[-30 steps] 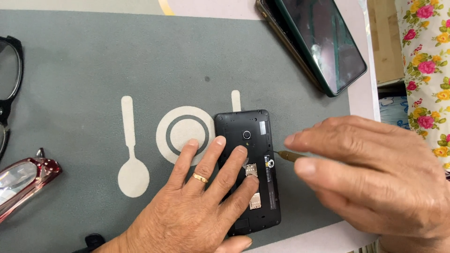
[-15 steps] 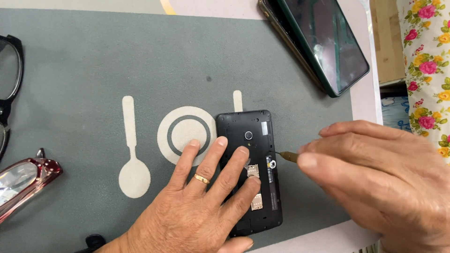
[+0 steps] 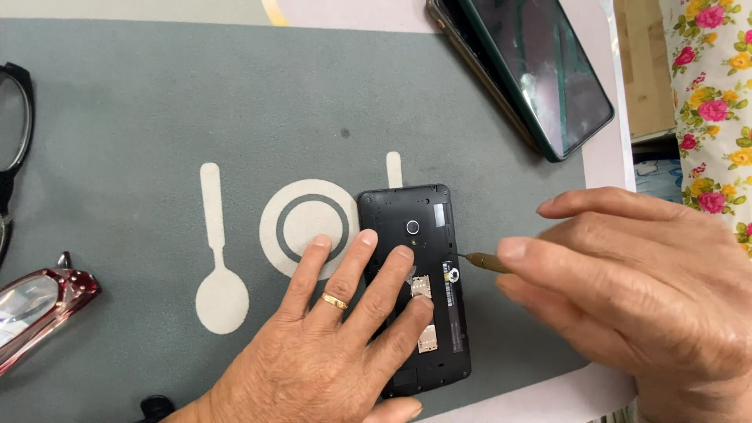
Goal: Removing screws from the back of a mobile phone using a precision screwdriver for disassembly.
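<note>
A black phone [image 3: 427, 227] with its back cover off lies on a grey mat [image 3: 235, 102], its card slots and camera lens exposed. My left hand [image 3: 329, 352], with a gold ring on one finger, presses flat on the phone's left side and lower half. My right hand [image 3: 627, 290] pinches a thin brownish tool [image 3: 484, 261] whose tip touches the phone's right edge about halfway down.
A second phone [image 3: 540, 70] with a dark screen and green case lies at the mat's top right corner. Black-framed glasses [image 3: 12, 141] and red-framed glasses [image 3: 39, 305] sit at the left edge. Flowered cloth [image 3: 713, 102] hangs at the right, beyond the table edge.
My right hand has drawn slightly to the right, so more of the tool's shaft shows. The left hand and phone have stayed put.
</note>
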